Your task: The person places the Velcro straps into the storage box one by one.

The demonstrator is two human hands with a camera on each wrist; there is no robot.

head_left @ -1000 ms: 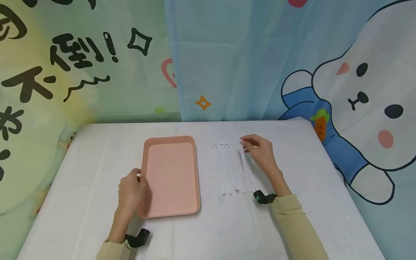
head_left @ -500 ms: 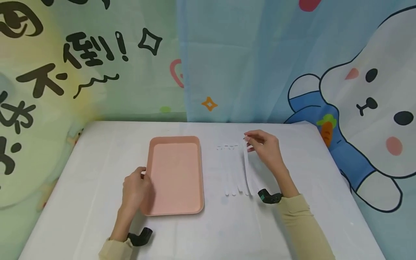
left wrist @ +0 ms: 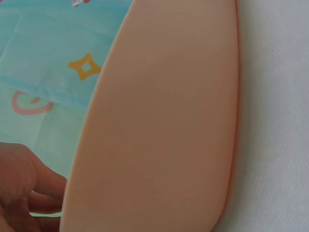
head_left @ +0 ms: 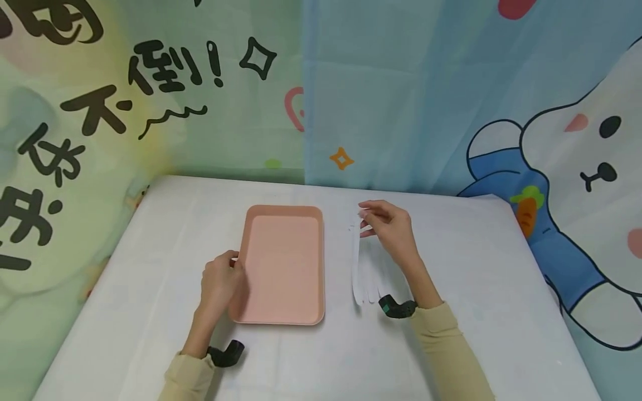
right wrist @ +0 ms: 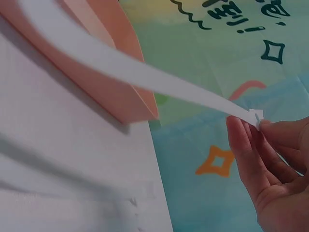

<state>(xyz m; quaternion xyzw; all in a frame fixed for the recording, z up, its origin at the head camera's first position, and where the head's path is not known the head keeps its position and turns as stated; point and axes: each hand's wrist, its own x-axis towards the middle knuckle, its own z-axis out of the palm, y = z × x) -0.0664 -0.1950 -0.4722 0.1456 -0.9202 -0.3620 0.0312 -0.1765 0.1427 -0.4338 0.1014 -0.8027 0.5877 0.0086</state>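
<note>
White, thin material: from my remote station I find one white strip (head_left: 355, 264) hanging right of the pink tray (head_left: 283, 267), above the desk (head_left: 301, 362). Its upper end is pinched between thumb and fingertips of the right hand (head_left: 387, 223); whether its lower end touches the desk I cannot tell. The left hand (head_left: 219, 278), well apart from the right, touches the tray's left rim; I cannot confirm a pinch there. Further pale strips (head_left: 371, 292) lie beside the held one, partly hidden.

The right wrist view shows a long curve in the strip and a small tab at its pinched end. I judge it very light, pliant and easily creased; I rate that end the sound place for a gentle pinch.
</note>
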